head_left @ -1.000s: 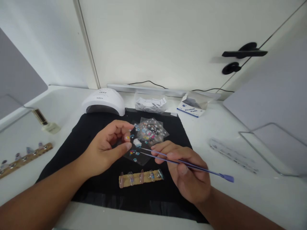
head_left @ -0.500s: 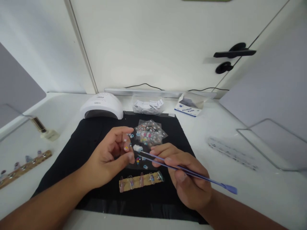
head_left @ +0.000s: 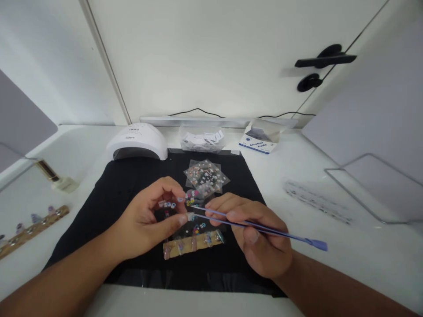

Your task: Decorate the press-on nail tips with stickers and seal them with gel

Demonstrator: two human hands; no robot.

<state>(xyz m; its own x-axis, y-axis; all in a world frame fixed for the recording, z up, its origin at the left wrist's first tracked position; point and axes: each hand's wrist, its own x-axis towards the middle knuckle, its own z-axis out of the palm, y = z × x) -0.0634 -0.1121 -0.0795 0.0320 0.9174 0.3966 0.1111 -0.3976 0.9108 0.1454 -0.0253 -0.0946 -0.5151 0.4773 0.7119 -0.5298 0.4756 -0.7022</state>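
Observation:
My left hand pinches a clear sticker sheet dotted with small coloured decals, lifted just above the black mat. My right hand grips long purple tweezers, whose tips touch the sheet's edge at my left thumb. Just below the hands lies a wooden strip with several artificial nails on it. A stack of more sticker sheets rests on the mat beyond my hands.
A white nail lamp stands at the mat's back left. Behind it are a clear bag of packets and an alcohol pads box. Left on the white table lie a polish bottle and another nail strip.
My left hand has picked the sticker sheet up off the mat. The tweezer tips have moved left to meet the sheet at my thumb. The view has shifted slightly.

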